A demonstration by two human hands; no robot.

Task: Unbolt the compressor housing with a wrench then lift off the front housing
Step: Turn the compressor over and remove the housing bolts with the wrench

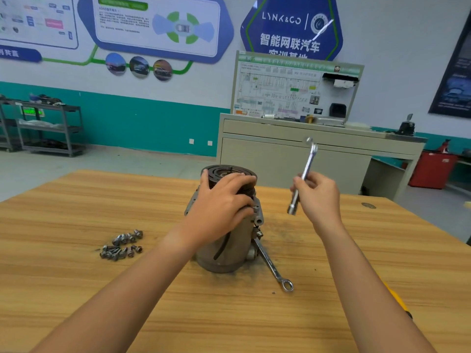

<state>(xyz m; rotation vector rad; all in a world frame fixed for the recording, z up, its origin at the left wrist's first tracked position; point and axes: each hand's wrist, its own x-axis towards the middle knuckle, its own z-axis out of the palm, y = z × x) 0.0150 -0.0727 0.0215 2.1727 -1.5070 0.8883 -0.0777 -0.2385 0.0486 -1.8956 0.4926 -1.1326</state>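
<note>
A grey cylindrical compressor (229, 253) stands upright in the middle of the wooden table (76, 263), its black pulley (216, 171) on top. My left hand (224, 200) lies over the pulley and the upper housing, fingers curled round its right side. My right hand (318, 194) holds a silver socket wrench (303, 174) in the air to the right of the compressor, socket end pointing down and left. A second silver wrench (272, 263), a ring spanner, lies on the table against the compressor's right base.
Several loose bolts (122, 245) lie in a pile on the table, left of the compressor. A beige cabinet (293, 159) with a display board stands behind the table. A metal shelf rack (51, 128) is at the far left, a red bin (433, 169) at the far right.
</note>
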